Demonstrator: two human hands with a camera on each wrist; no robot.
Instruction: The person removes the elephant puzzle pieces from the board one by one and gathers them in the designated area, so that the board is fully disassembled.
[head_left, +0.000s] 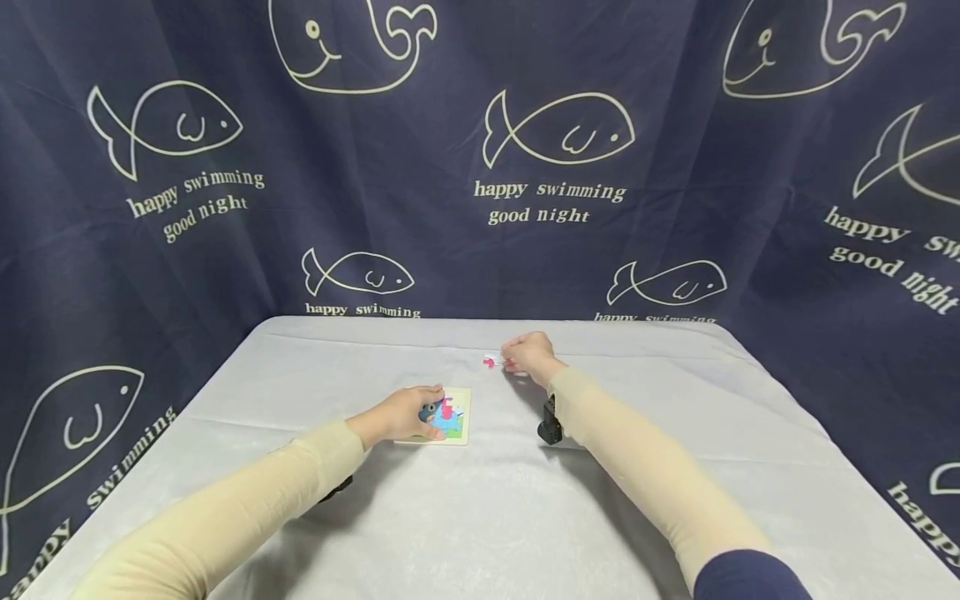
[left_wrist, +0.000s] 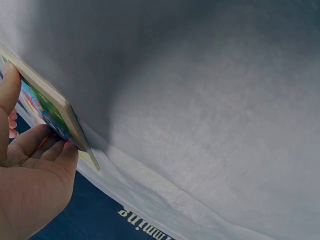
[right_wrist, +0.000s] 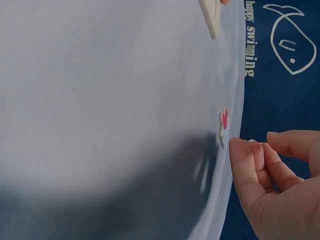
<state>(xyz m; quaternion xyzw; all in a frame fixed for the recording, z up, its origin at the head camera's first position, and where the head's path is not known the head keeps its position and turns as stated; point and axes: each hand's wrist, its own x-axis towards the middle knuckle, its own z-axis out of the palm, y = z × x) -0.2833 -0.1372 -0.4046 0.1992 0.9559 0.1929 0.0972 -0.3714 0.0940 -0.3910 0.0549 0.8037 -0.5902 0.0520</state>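
Observation:
On the table lies a square jigsaw puzzle board point(head_left: 467, 417) with a pale border and a blue, green and pink picture. My left hand point(head_left: 408, 413) holds the board from its left side, thumb at the near border and bent fingers point(left_wrist: 55, 150) toward the far side. It hides the picture's left part. Farther back and to the right, my right hand point(head_left: 528, 354) has its thumb and fingers drawn together, pinching a small puzzle piece point(right_wrist: 252, 141) mostly hidden by the fingertips. Close to those fingertips, a loose pink-and-white puzzle piece point(head_left: 490, 362) lies on the table.
A pale grey cloth point(head_left: 465, 517) with slight creases covers the table. Behind the table's far edge hangs a dark blue curtain point(head_left: 450, 167) with white fish drawings and lettering. A black wrist camera point(head_left: 551, 423) sits below the right sleeve.

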